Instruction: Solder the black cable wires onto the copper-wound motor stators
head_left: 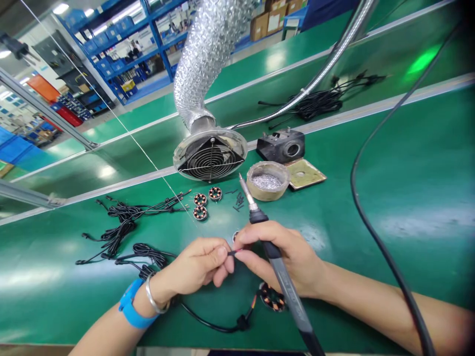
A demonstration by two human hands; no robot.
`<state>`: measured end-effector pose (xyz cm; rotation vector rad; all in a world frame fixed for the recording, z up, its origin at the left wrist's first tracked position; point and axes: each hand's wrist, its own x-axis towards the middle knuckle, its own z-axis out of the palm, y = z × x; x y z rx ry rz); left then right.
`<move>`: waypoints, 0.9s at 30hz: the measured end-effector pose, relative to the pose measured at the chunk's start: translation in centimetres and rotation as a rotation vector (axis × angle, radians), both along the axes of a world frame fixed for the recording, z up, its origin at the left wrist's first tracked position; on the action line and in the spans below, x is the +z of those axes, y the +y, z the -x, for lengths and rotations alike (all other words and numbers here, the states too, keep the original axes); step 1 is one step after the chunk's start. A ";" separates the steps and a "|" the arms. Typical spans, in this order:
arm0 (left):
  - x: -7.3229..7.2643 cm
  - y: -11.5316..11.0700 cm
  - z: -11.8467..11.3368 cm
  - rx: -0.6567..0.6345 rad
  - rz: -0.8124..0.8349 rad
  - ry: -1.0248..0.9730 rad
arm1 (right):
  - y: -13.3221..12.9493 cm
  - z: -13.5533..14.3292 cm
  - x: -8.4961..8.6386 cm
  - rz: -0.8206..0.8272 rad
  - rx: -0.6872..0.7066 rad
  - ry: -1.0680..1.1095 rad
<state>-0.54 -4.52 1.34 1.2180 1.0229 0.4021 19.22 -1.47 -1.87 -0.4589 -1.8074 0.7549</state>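
My left hand (202,264) pinches the end of a thin black wire or sleeve (232,252). Opposite it, my right hand (282,252) has thumb and forefinger closed near the red end of that piece, with a soldering iron (280,264) lying across the hand, its tip pointing up and away. Just below the right hand sits a stator ring with copper coils (272,297), partly covered by the iron and joined to a black cable (211,324). Another small ring behind the fingertips is mostly hidden.
Three coil rings (200,200) and small black tubes (239,200) lie beyond the hands. Bundled black cables (118,232) are at left. Behind stand a fume extractor (211,155), a round solder-filled pot (267,182), a sponge tray (306,173) and a black holder (281,146). A cord (358,198) arcs at right.
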 end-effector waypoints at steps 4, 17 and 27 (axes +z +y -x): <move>-0.3 -0.3 -0.8 0.090 -0.241 0.024 | -0.3 0.4 0.2 0.017 -0.082 0.001; -1.4 0.1 -1.1 0.211 -0.290 0.111 | -1.0 0.8 -0.4 0.006 -0.193 -0.108; 0.0 0.4 -1.2 -0.059 -0.483 0.465 | 0.3 0.0 -0.3 -0.137 -0.095 -0.213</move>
